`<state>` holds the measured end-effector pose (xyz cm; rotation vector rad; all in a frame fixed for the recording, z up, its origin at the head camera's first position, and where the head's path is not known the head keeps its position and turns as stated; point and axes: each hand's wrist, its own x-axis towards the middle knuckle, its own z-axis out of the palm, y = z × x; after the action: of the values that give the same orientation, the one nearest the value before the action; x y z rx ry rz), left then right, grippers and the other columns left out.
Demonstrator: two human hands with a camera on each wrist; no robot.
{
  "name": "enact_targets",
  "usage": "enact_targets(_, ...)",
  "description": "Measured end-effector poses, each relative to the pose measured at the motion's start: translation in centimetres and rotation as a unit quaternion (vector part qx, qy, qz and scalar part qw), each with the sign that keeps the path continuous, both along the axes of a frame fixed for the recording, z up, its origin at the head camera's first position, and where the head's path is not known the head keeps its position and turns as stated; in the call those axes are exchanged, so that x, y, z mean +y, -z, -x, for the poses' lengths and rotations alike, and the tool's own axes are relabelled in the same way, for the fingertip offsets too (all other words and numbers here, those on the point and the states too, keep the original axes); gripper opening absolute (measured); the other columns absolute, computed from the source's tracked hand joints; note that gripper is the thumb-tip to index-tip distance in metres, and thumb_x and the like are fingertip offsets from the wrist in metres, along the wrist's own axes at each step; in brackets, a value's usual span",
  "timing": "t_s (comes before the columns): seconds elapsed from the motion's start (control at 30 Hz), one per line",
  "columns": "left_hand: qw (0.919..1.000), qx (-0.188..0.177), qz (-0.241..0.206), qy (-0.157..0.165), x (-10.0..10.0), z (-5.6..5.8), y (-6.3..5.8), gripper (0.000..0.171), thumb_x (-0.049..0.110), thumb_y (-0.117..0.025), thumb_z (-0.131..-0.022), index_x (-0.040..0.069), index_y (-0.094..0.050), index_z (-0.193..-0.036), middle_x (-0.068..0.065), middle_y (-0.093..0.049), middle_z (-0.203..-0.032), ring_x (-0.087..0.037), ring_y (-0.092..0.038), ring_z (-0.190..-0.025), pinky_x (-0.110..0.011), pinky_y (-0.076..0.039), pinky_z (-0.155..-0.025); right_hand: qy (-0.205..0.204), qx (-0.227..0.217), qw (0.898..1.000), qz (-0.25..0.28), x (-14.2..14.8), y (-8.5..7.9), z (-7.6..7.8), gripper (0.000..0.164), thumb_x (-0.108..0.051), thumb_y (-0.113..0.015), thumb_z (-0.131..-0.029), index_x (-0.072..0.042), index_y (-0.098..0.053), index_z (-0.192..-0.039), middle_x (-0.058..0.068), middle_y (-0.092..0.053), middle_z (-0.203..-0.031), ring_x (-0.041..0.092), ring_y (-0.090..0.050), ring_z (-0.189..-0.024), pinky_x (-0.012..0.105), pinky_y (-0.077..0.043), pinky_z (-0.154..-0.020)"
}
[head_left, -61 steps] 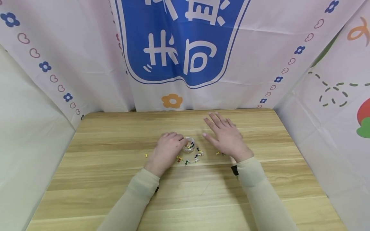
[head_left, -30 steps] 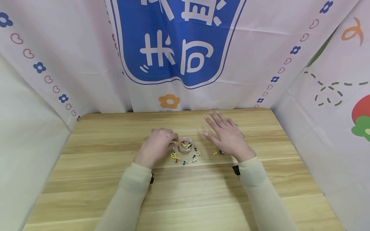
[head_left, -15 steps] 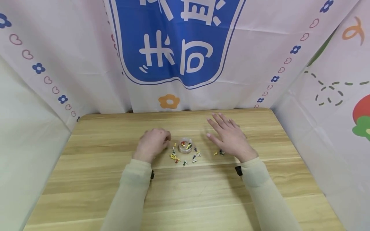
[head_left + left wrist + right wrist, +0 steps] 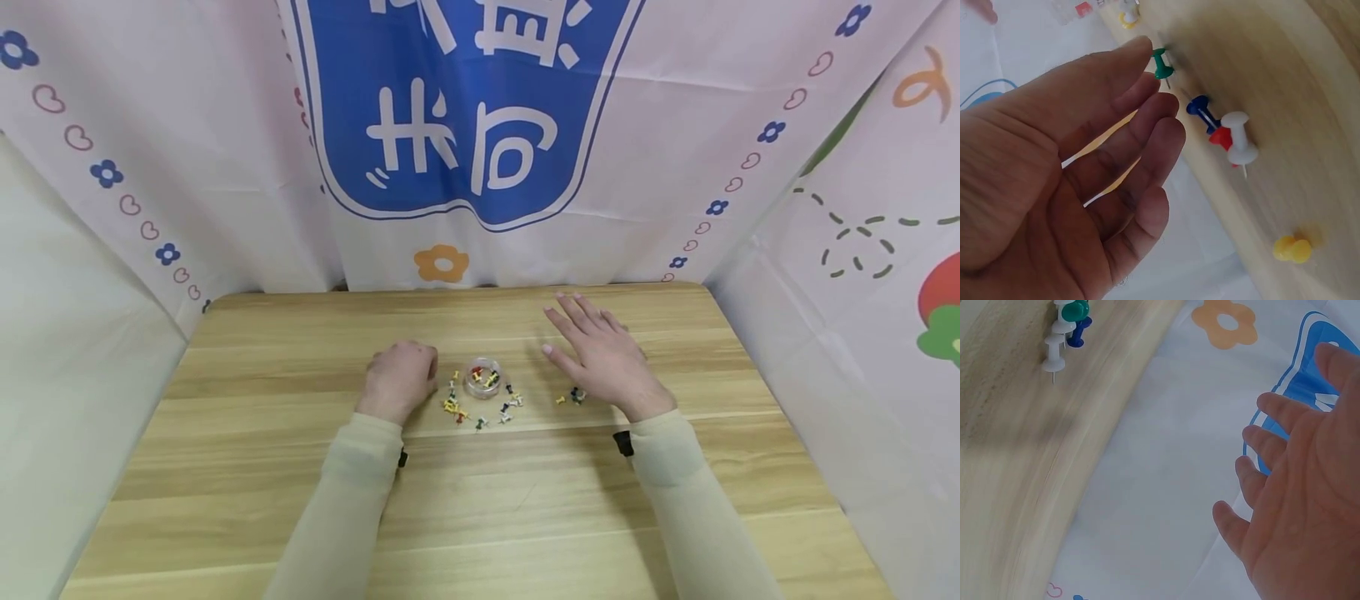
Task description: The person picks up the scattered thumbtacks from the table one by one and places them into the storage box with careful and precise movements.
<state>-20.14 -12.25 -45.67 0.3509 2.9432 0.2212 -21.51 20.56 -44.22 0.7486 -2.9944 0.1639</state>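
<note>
In the head view my left hand [image 4: 400, 379] is over the table, left of a round clear dish [image 4: 483, 392] with several pushpins inside. Its fingers curl loosely in the left wrist view, a gap between thumb and index finger. A green pushpin [image 4: 1161, 64] shows just beyond those fingertips; whether they touch it I cannot tell. Close by are a blue pushpin [image 4: 1202, 111], a red one [image 4: 1221, 138], a white one [image 4: 1239, 139] and a yellow one [image 4: 1292, 249]. My right hand [image 4: 603, 360] is spread with straight fingers, nothing held.
Loose pushpins [image 4: 452, 407] lie around the dish's left and front on the wooden table [image 4: 480, 517]. A small cluster of pushpins [image 4: 577, 396] sits beside my right hand. Printed cloth [image 4: 600, 250] hangs along the table's back edge, and pale walls stand at both sides.
My left hand has left the dish and moved left, and its fingers are drawn in. More pushpins show inside and left of the dish. My right hand has shifted only slightly, staying spread.
</note>
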Motion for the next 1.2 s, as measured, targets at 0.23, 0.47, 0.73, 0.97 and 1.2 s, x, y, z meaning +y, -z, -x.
enact_targets(0.23, 0.9999, 0.006, 0.016, -0.001, 0.1, 0.2, 0.6, 0.015, 0.02, -0.079, -0.091, 0.014, -0.067, -0.083, -0.001, -0.065, -0.081, -0.018, -0.062, -0.074, -0.037, -0.057, -0.068, 0.001, 0.003, 1.0, 0.008, 0.1, 0.0, 0.0, 0.074, -0.067, -0.023, -0.106, -0.025, -0.023, -0.167, -0.002, -0.005, -0.174, 0.026, -0.004, -0.159, 0.055, -0.01, -0.127)
enact_targets(0.47, 0.9998, 0.018, 0.004, 0.001, 0.2, 0.3, 0.9, 0.014, 0.018, -0.078, -0.092, 0.014, -0.068, -0.083, -0.001, -0.066, -0.081, -0.018, -0.062, -0.075, -0.037, -0.057, -0.069, -0.004, 0.008, 1.0, 0.004, 0.2, 0.1, 0.2, 0.077, -0.068, -0.021, -0.105, -0.023, -0.024, -0.167, 0.002, -0.009, -0.174, 0.029, -0.008, -0.159, 0.058, -0.012, -0.126)
enact_targets(0.73, 0.9944, 0.08, -0.053, 0.045, 1.0, 0.0, 0.1, 0.014, 0.023, -0.078, -0.092, 0.016, -0.069, -0.085, 0.003, -0.063, -0.079, -0.014, -0.058, -0.071, -0.034, -0.054, -0.064, -0.003, 0.008, 1.0, 0.0, 0.2, 0.2, 0.2, 0.075, -0.067, -0.021, -0.106, -0.024, -0.023, -0.167, 0.004, -0.012, -0.174, 0.027, -0.005, -0.159, 0.056, -0.012, -0.126)
enact_targets(0.97, 0.9864, 0.119, -0.078, 0.082, 2.6, -0.2, -0.8, 0.009, 0.023, -0.078, -0.092, 0.016, -0.075, -0.098, 0.004, -0.068, -0.089, -0.014, -0.063, -0.08, -0.038, -0.058, -0.076, -0.006, 0.008, 1.0, -0.005, 0.2, 0.2, 0.2, 0.075, -0.067, -0.02, -0.106, -0.024, -0.022, -0.167, 0.005, -0.012, -0.174, 0.029, -0.007, -0.159, 0.057, -0.012, -0.126)
enact_targets(1.2, 0.9832, 0.115, -0.087, 0.112, 3.9, -0.8, -0.7, 0.013, 0.014, -0.074, -0.092, 0.017, -0.076, -0.104, 0.004, -0.07, -0.096, -0.014, -0.066, -0.087, -0.037, -0.058, -0.079, -0.006, 0.005, 1.0, 0.004, 0.3, 0.1, 0.2, 0.074, -0.066, -0.023, -0.106, -0.022, -0.025, -0.167, 0.005, -0.015, -0.174, 0.028, -0.006, -0.159, 0.057, -0.014, -0.126)
